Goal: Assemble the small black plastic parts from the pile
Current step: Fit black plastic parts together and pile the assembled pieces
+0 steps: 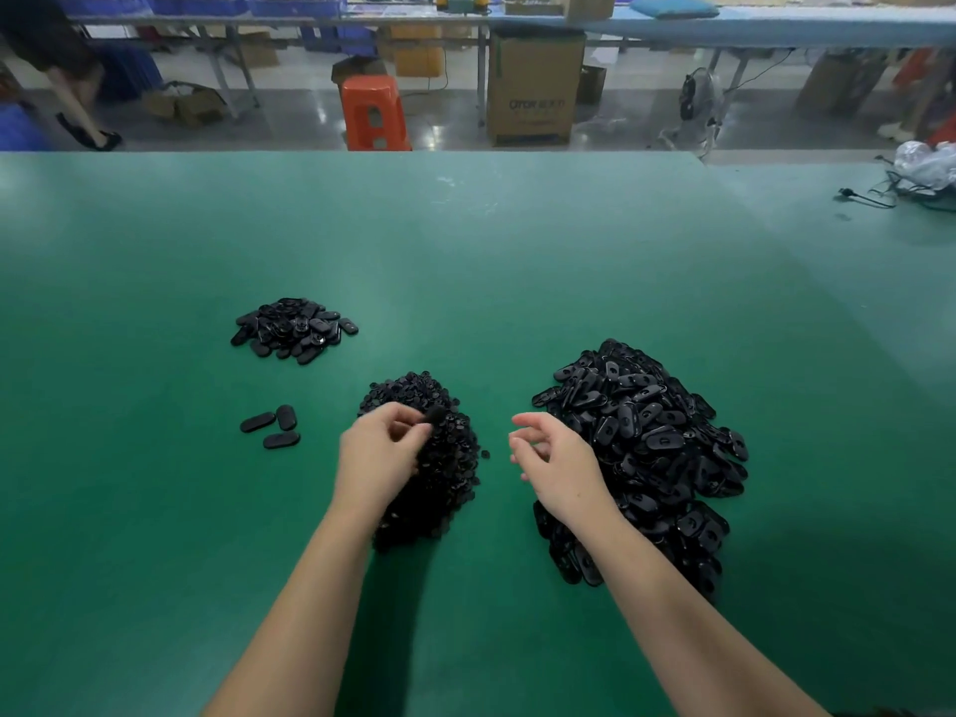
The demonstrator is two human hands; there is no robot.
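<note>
Fingers of the left hand (380, 450) are pinching a small black part (436, 415) at their tips, just above the middle pile of small round black pieces (429, 458), with the forearm reaching in from the near edge. The right hand (556, 460) is hovering between that pile and the large pile of oblong black parts (646, 447) at the right, its fingers loosely curled and holding nothing, its wrist lying over the near left edge of the large pile.

Left of the left hand, three oblong black parts (271, 425) are lying close together on the green tabletop (517, 261). Farther off to the left, a smaller pile of oblong parts (295, 329) is sitting well apart from the other heaps.

At the far right of the tabletop, a crumpled clear plastic bag (926, 163) is resting beside a tangle of black cables (879, 196).

Beyond the tabletop, an orange plastic stool (373, 113) is standing on the floor, and to its right a tall cardboard box (535, 85) is showing printed lettering too blurred to read with certainty. Blue crates (207, 2) on a far bench are holding dark items too small to make out. A fan (696, 103) is sitting on the floor to the right of the box. At the far left, a person's legs (77, 103) are showing beside the bench.
</note>
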